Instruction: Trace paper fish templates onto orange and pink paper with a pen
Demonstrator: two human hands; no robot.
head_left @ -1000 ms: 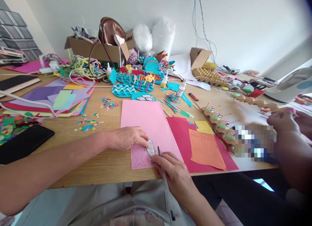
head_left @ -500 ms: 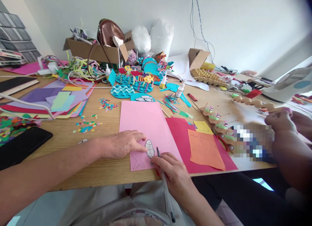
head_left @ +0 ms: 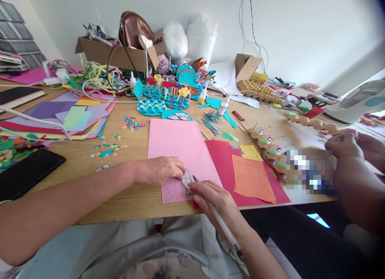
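A small white paper fish cutout (head_left: 187, 178), with dark drawn lines, lies over a sheet of pink paper (head_left: 177, 138). My left hand (head_left: 161, 170) comes in from the left, its fingers closed at the fish's upper left edge and partly covering it. My right hand (head_left: 215, 196) has a pen (head_left: 222, 225) in its grip, with the tip pointing up and away. The right thumb and forefinger also touch the lower end of the fish. Left of the cutout, a pencilled fish tail outline (head_left: 172, 191) shows on the pink sheet.
Red paper (head_left: 215, 154) and an orange piece (head_left: 252, 178) lie to the right. Paper dots (head_left: 110, 148) and a black phone (head_left: 33, 170) are on the left. Blue fish crafts (head_left: 177, 100) and glue bottles (head_left: 222, 106) stand behind. Another person's hands (head_left: 345, 148) work at far right.
My left fingers have closed from a spread pose onto the fish's upper edge. The pen has swung in my right hand, its rear end shifting to the right. The view has tilted slightly.
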